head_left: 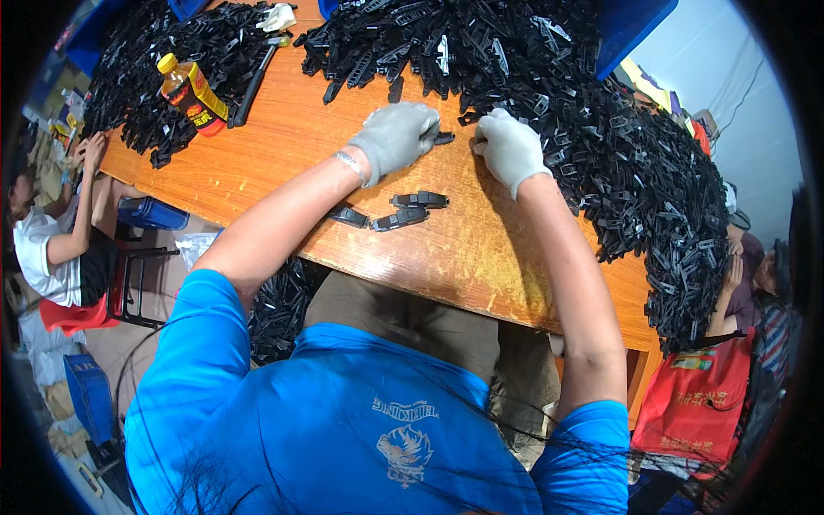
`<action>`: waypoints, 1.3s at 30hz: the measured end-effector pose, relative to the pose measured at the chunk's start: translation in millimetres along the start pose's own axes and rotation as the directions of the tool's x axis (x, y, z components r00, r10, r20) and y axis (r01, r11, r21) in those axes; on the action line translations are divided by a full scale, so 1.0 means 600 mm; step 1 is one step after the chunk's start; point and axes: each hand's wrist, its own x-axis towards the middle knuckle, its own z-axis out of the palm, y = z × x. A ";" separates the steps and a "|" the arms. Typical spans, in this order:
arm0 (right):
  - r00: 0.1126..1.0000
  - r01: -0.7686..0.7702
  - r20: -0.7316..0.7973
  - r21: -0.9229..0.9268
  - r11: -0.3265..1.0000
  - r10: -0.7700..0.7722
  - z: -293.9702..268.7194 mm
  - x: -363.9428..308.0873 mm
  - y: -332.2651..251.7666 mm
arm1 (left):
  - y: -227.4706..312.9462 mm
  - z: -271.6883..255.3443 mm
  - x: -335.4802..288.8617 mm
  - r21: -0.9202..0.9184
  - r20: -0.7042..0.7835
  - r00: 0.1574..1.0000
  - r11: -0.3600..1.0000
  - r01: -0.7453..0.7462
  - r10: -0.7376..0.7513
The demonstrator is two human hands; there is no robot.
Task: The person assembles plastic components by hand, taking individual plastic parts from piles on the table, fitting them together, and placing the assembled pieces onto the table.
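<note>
My left hand (pixel 396 140), in a light grey glove, is closed with a small black plastic part (pixel 445 137) showing at its fingertips. A short gap to the right, my right hand (pixel 510 149) in a matching glove has its fingers curled together at the edge of the big pile. Whatever it may pinch is hidden by the glove. Nearer to me on the wooden table (pixel 455 266) lie black plastic parts: one (pixel 421 199) just beyond another (pixel 400 219), and a third (pixel 348 216) partly behind my left forearm.
A large heap of black parts (pixel 635 163) covers the table's far and right sides. Another heap (pixel 137 77) lies far left, beside a yellow-capped bottle (pixel 193 94) and a dark stick-like tool (pixel 255 86). People sit at both ends. A red bag (pixel 695 403) stands right.
</note>
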 end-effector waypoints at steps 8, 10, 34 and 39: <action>0.982 -0.122 -0.049 0.566 0.816 0.181 0.001 -0.068 -0.088 | -0.022 0.002 -0.060 -0.327 -0.021 0.997 0.942 -0.079 0.076; 0.947 -0.244 0.034 0.721 0.648 0.319 0.020 -0.080 -0.092 | -0.030 0.008 -0.061 -0.458 -0.024 0.999 0.887 -0.051 0.045; 0.999 -0.036 0.043 0.167 0.985 0.029 0.005 -0.123 -0.052 | -0.035 0.018 -0.062 -0.223 -0.078 0.992 0.968 -0.115 0.100; 0.988 -0.068 -0.118 0.269 0.961 0.103 0.013 -0.091 -0.084 | -0.042 0.021 -0.066 -0.206 -0.065 0.993 0.973 -0.109 0.097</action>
